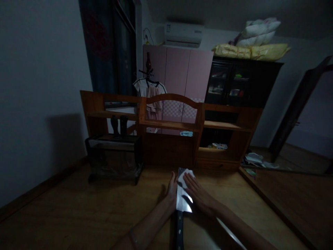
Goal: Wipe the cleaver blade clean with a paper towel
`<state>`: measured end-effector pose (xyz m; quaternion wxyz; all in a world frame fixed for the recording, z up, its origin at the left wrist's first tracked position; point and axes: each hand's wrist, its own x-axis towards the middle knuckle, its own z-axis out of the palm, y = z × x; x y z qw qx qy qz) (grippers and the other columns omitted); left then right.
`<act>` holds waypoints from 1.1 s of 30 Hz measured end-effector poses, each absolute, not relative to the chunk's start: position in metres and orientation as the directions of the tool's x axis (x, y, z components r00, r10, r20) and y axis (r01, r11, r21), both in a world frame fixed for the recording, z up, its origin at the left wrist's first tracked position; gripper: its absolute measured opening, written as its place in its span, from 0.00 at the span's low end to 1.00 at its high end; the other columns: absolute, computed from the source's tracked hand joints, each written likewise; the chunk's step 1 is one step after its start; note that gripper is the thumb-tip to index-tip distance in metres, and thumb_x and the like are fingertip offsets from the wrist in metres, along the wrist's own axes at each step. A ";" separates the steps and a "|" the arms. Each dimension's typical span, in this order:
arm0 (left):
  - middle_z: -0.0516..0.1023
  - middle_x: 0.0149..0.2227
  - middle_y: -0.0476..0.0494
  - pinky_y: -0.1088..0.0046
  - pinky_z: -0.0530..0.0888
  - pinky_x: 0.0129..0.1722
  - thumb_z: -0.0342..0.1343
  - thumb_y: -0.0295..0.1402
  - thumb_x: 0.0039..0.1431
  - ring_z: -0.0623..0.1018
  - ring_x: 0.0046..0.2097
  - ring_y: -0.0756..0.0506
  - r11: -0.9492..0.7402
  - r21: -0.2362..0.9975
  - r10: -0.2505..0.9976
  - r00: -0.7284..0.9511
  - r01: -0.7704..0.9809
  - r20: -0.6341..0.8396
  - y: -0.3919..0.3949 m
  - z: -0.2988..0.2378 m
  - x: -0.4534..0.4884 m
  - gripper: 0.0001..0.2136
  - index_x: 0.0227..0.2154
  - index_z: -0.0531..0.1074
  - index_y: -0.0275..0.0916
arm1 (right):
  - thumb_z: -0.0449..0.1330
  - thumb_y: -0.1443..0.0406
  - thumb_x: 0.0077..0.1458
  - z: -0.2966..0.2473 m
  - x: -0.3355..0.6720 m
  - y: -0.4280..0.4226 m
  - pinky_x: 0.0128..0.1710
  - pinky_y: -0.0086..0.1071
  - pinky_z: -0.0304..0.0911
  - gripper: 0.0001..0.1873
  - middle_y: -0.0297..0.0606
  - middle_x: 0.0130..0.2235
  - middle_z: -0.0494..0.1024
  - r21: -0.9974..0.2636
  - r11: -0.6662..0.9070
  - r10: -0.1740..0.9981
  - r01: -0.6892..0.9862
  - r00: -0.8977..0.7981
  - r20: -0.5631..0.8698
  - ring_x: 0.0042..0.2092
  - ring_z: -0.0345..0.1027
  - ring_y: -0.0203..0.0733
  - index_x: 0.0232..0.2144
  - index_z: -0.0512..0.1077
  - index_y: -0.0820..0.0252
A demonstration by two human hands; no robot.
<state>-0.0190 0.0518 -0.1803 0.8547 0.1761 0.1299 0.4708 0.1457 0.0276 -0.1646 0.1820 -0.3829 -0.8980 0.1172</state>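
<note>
Across the bottom of the view runs a dim wooden surface (78, 215), backed by a wooden shelf unit (170, 125) with a glass case (114, 156) at its left. A cleaver (183, 203) lies flat near the front, handle toward the person. The right hand (199, 196) rests spread open, palm down, on the blade's right side, fingertips on a white cloth (186, 175). The left hand (171, 191), fingers straight, touches the blade's left edge and grips nothing.
</note>
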 end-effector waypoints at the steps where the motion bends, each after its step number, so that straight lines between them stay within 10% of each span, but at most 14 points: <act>1: 0.76 0.48 0.30 0.57 0.65 0.54 0.40 0.54 0.62 0.74 0.52 0.34 0.487 0.420 0.853 0.520 -0.766 -0.042 0.053 -0.181 -0.019 0.35 0.60 0.60 0.27 | 0.39 0.56 0.68 -0.166 0.145 0.034 0.66 0.51 0.37 0.29 0.34 0.68 0.31 -0.347 0.684 0.727 0.642 -0.639 0.251 0.68 0.24 0.44 0.66 0.31 0.49; 33: 0.78 0.41 0.36 0.58 0.65 0.53 0.45 0.53 0.61 0.77 0.44 0.36 0.438 0.440 0.890 0.448 -0.784 -0.087 0.043 -0.166 -0.015 0.28 0.53 0.68 0.35 | 0.34 0.54 0.68 -0.161 0.147 0.076 0.67 0.48 0.35 0.29 0.37 0.68 0.42 -0.311 0.686 0.727 0.658 -0.631 0.269 0.68 0.32 0.42 0.67 0.40 0.55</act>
